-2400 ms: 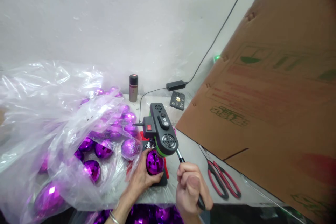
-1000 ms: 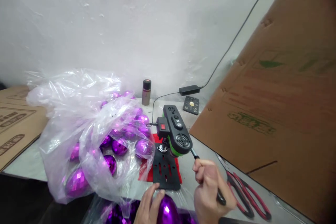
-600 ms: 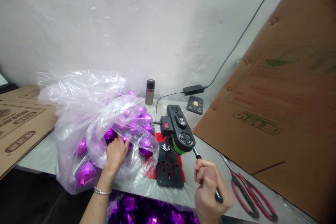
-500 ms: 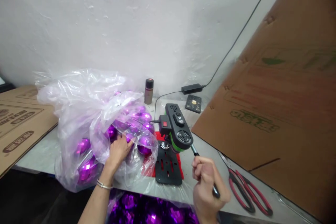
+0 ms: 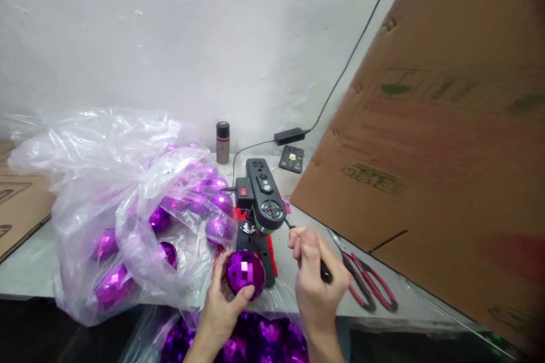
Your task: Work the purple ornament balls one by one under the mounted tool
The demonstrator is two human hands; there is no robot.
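Note:
My left hand grips a purple faceted ball and holds it over the near end of the black slotted base plate of a small black-and-green press machine. My right hand is closed around the machine's black-tipped lever handle, to the right of the ball. A clear plastic bag with several more purple balls lies to the left on the table.
Red-handled pliers lie right of my right hand. A large cardboard sheet leans on the right. A small bottle, a power adapter and a black plate stand by the wall. More purple balls sit below the table edge.
My left hand left the bag with a purple ball and brought it to the machine's base plate. My right hand stayed on the lever.

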